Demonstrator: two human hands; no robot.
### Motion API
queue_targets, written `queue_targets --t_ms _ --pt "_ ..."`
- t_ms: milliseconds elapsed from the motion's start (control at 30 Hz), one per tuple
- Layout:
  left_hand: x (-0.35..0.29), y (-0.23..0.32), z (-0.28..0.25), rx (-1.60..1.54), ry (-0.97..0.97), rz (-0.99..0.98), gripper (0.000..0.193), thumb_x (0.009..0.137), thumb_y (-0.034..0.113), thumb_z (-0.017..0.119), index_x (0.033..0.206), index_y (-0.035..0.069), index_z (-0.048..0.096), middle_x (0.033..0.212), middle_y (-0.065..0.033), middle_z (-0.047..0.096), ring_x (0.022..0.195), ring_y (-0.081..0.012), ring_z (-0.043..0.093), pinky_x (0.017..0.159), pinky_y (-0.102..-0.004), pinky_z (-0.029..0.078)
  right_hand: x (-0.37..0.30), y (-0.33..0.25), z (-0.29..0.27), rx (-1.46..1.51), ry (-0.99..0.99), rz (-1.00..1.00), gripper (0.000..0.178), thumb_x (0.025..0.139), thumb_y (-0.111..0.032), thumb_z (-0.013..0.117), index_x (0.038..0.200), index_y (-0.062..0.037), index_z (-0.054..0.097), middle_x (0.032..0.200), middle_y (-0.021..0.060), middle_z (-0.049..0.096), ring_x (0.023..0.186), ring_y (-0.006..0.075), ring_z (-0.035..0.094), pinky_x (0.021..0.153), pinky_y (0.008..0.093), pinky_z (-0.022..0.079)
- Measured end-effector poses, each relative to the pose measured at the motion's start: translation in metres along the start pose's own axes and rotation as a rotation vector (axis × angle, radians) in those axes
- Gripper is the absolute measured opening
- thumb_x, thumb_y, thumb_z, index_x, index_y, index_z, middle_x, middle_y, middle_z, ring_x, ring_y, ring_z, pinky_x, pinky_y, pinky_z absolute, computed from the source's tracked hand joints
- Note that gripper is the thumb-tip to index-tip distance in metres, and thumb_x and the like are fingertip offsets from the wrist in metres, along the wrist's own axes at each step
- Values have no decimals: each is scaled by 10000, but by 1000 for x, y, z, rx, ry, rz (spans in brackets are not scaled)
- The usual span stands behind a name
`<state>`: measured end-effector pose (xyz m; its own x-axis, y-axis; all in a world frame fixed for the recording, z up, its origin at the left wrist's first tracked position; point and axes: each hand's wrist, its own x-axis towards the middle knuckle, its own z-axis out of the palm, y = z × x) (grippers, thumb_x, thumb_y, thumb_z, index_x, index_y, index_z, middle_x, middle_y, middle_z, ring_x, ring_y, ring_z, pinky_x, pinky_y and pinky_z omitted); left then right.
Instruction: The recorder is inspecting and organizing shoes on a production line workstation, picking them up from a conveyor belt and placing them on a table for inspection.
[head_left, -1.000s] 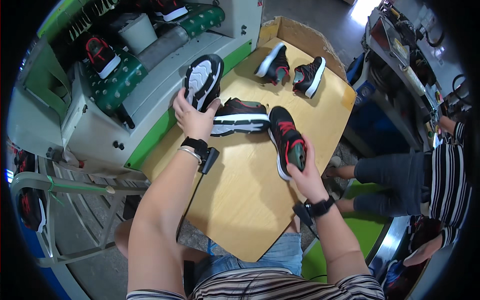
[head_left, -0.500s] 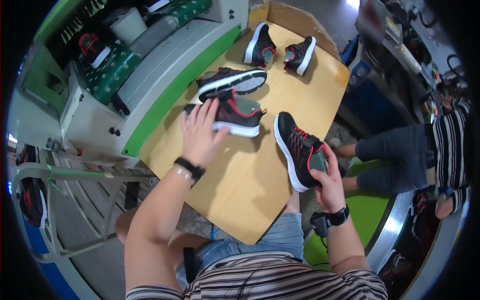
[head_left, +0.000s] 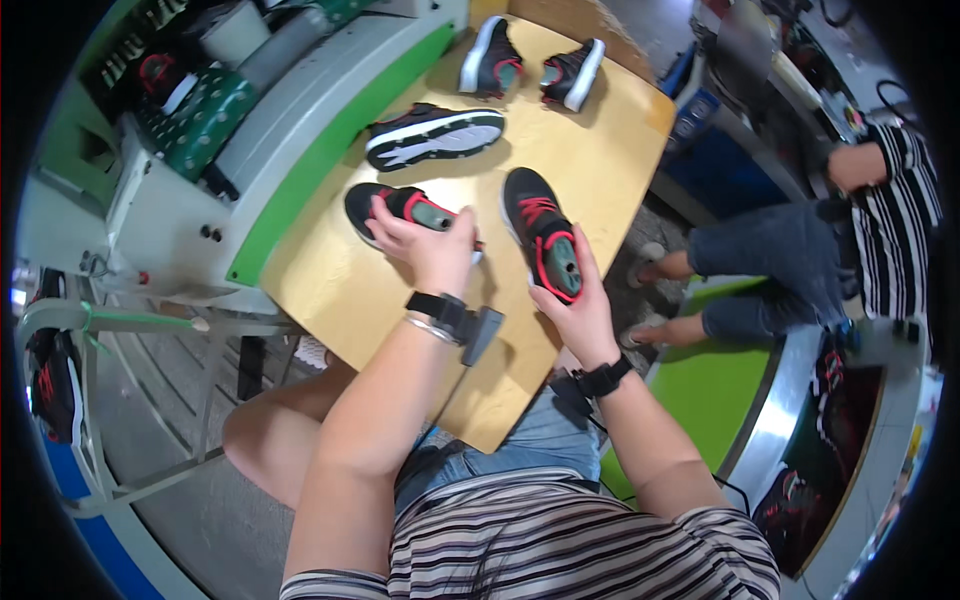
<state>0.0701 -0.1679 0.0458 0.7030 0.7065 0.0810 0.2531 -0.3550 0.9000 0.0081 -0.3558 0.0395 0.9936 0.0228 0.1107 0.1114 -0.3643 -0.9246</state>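
Observation:
Two black sneakers with red laces and collars lie before me on a light wooden table [head_left: 500, 400]. My left hand [head_left: 435, 250] is closed across the middle of the left sneaker [head_left: 370, 208], thumb on the heel side and fingers toward the toe. A green shoe last [head_left: 431, 214] fills its opening. Closed round the heel of the right sneaker [head_left: 530, 200] is my right hand [head_left: 585, 310]; another green last [head_left: 562, 268] shows inside that shoe. Whether the right sneaker touches the table I cannot tell.
Behind them a sneaker [head_left: 435, 137] lies on its side, sole facing me. Two more, one sneaker [head_left: 490, 62] and its neighbour sneaker [head_left: 572, 75], stand at the far end. A green-edged machine [head_left: 340, 140] borders the left. At right is a co-worker in a striped top [head_left: 895, 230].
My left hand has moved from the left sneaker's toe to its middle and heel. The right sneaker has turned, its opening now facing up more. The co-worker's arm has come up.

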Motion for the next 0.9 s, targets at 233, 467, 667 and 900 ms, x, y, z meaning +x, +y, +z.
queue_targets --t_ms 233,467,667,900 --pt "26 -4 -111 -843 -357 -281 786 769 -87 586 1500 -5 310 1249 -121 571 1071 -219 620 919 -345 541 9 -37 -8 565 28 167 743 837 -11 733 1487 -64 376 1365 132 567 1237 206 576 1047 342 465" --pt "87 122 -212 -736 -239 160 734 816 -43 593 1497 -62 319 1217 -120 591 992 -167 635 867 -300 547 163 -155 30 541 -130 -276 691 861 -66 763 1447 -44 396 1270 129 617 1164 205 620 979 333 515" --pt "281 122 -187 -7 230 647 823 815 206 699 1471 -123 327 1498 -311 344 1384 -408 399 1171 -403 310 403 -220 158 -99 84 -856 772 823 -142 747 1520 -147 415 1384 255 530 1266 398 549 1055 417 452" --pt "221 109 -148 -64 212 685 863 942 361 673 1550 -39 209 1617 -307 90 1514 -417 146 1217 -433 189 341 -117 155 -298 -62 -712 601 971 -267 541 1517 -84 368 1325 277 578 1237 426 540 1043 460 439"
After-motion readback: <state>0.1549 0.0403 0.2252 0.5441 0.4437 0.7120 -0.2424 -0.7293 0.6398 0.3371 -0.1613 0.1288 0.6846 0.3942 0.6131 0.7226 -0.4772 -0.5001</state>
